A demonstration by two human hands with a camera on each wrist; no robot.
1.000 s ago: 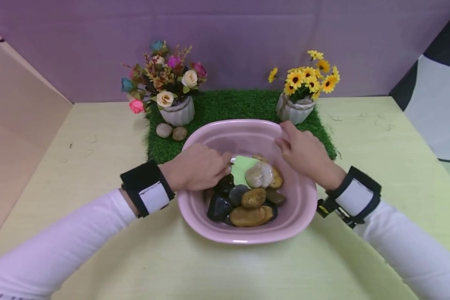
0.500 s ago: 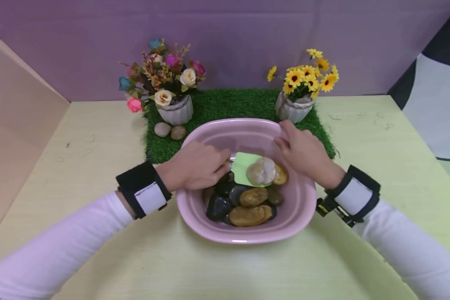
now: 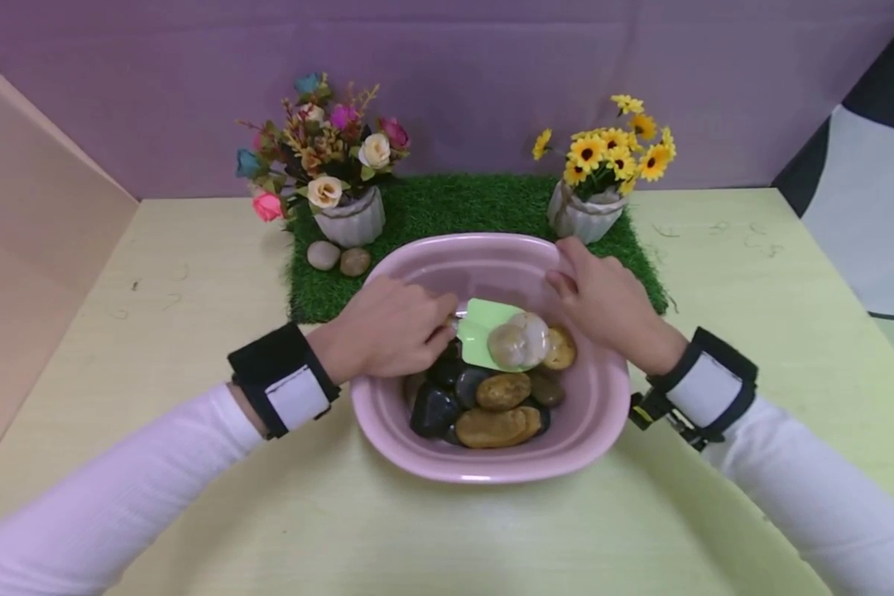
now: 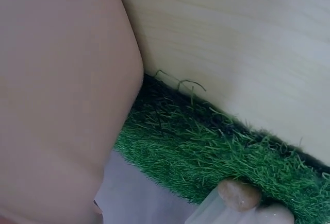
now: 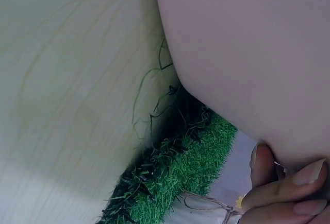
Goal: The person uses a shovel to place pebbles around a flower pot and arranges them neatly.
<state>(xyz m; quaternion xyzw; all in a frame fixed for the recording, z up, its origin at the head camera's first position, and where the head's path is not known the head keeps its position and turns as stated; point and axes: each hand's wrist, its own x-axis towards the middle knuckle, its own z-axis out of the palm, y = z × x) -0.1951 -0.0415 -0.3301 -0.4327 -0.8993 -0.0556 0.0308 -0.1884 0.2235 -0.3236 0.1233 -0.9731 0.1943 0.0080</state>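
Note:
In the head view a pink basin point(image 3: 492, 472) holds several wet stones, black, grey and brown. My left hand point(image 3: 391, 327) reaches over its left rim and grips a small shovel with a light green blade point(image 3: 479, 324). The shovel's handle is hidden in the fist; a bit of metal neck shows. A pale, whitish stone point(image 3: 517, 340) lies on the blade, next to a yellow-brown stone point(image 3: 561, 348). My right hand point(image 3: 603, 298) grips the basin's right rim; its curled fingers point(image 5: 278, 190) show at the rim in the right wrist view.
Behind the basin lies a green grass mat point(image 3: 462, 203). On it stand a pot of mixed flowers point(image 3: 350, 219), a pot of yellow flowers point(image 3: 584, 213) and two stones, one grey point(image 3: 324, 255) and one brown point(image 3: 355, 261). A purple cloth point(image 3: 454, 91) hangs behind.
The green blade has risen slightly and moved a little to the right under the pale stone, and more of it shows. The right hand has stayed on the rim.

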